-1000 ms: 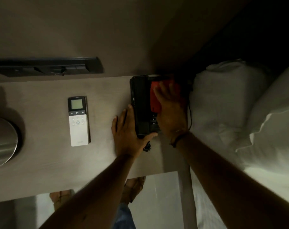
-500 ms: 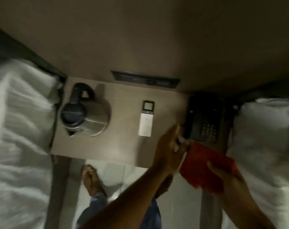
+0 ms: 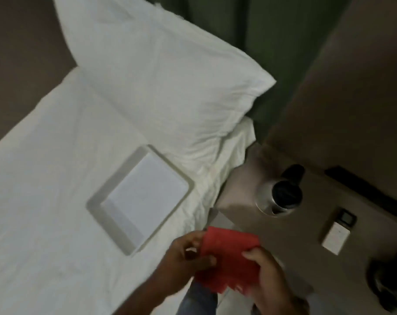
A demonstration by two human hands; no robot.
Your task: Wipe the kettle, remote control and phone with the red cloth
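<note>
The red cloth (image 3: 227, 260) is held flat between both hands in front of me, over the gap beside the bed. My left hand (image 3: 186, 258) grips its left edge and my right hand (image 3: 268, 269) pinches its right side. The steel kettle (image 3: 279, 196) with a black lid stands on the bedside table (image 3: 245, 178), up and right of the cloth. The white remote control (image 3: 338, 233) lies further right on the table. The black phone (image 3: 388, 280) is a dark blur at the right edge.
A white tray (image 3: 138, 198) lies on the white bed (image 3: 45, 212) to the left of the hands, below a large pillow (image 3: 159, 71). A dark socket strip (image 3: 363, 192) runs along the wall behind the table.
The view has swung left from the phone to the bed and tray. Both hands left the phone; the cloth, earlier pressed on the phone by the right hand, is now held by both hands.
</note>
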